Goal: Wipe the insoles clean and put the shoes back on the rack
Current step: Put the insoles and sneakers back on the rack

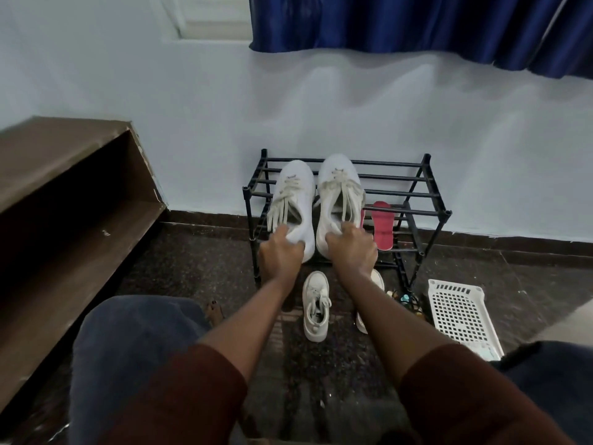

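Plain white is being shown by the left sneaker (pixel 293 194) and the right sneaker (pixel 337 184), with their laces being seen as a duller off-white. The rack (pixel 447 214) is being rendered in black, and the insole (pixel 382 224) in red. A cream tone is being displayed by the small sneaker (pixel 316 308), and a white grid of square holes by the basket (pixel 462 319). The floor (pixel 192 261) is being seen as dark and speckled, the wall (pixel 160 91) as pale blue, the curtain (pixel 417 24) as deep glossy blue, the sleeves (pixel 179 396) as maroon.
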### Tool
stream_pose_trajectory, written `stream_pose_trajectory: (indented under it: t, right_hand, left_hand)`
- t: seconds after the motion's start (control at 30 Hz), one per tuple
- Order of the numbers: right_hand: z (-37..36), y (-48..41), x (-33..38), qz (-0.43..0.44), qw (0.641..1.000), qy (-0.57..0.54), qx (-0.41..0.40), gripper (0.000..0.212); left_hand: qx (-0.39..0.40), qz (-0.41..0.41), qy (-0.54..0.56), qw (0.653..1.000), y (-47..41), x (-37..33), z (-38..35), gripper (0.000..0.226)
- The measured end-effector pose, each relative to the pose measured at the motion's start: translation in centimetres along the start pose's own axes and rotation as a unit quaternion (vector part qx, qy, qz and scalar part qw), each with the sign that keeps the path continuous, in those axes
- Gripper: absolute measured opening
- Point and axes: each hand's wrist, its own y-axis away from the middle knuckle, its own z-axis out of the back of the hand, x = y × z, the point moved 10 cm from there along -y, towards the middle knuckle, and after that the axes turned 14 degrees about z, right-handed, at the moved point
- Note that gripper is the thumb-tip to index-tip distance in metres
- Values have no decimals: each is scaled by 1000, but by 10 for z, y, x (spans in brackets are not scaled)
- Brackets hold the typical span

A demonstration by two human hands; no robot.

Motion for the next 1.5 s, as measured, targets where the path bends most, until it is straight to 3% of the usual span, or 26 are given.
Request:
stream_pose_trajectory:
  t: [0.13, 0.37, 0.57, 0.77, 0.9, 1.07, 1.2, 1.3, 1.4, 1.5]
  right_hand:
    - [-4, -60, 14, 12, 999, -31, -8, 7]
    - [-51, -146, 8, 35, 999, -23, 24, 18]
    - [-94, -182, -7, 41, 997, -17, 55, 8]
    - [-122, -188, -11, 64, 994, 19, 91, 21]
    - [-123, -183, -11, 79, 990, 36, 108, 36]
    - [-110, -152, -32, 80, 994, -4, 76, 57]
    - [-111, -106, -78, 22, 998, 11, 66, 58]
    - [-129, -60, -124, -23, 994, 23, 107, 51]
    - [-150, -11, -178, -97, 982, 26, 160, 52]
    - [-170, 32, -227, -172, 964, 21, 203, 47]
  left_hand:
    - [11, 5, -28, 1000, -58, -27, -11, 29]
    - [21, -7, -91, 996, -138, -44, -56, 27]
    - [28, -28, -108, 993, -173, -56, -93, 31]
    - [14, -22, -106, 994, -175, -54, -111, 38]
    - [18, 7, -67, 998, -165, -46, -123, 61]
    - [16, 3, -7, 1000, -135, -31, -133, 74]
    - [26, 19, -4, 999, -96, 2, -151, 70]
    - [52, 47, -79, 994, -64, 48, -177, 70]
    - [111, 85, -167, 976, -34, 103, -208, 69]
    - [198, 168, -183, 948, -7, 163, -240, 66]
